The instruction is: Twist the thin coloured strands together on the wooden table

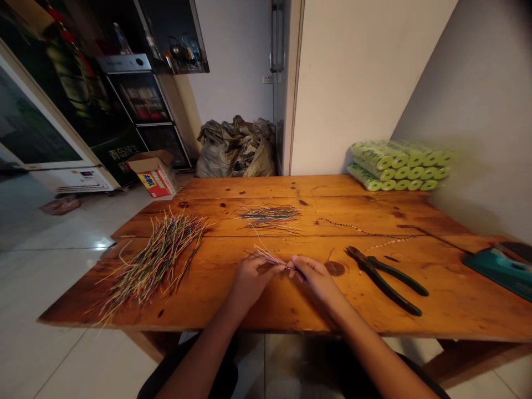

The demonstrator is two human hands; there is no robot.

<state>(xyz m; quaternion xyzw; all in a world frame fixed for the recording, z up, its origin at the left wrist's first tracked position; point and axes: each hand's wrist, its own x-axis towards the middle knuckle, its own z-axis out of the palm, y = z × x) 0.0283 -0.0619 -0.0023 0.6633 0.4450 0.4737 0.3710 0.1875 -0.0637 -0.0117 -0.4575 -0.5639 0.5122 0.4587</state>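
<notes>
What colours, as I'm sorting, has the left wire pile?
The wire pile mixes yellow, orange, green and others; head view.

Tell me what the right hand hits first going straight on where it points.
Likely the left hand, which pinches thin strands just ahead of the right hand; exact depth is unclear.
</notes>
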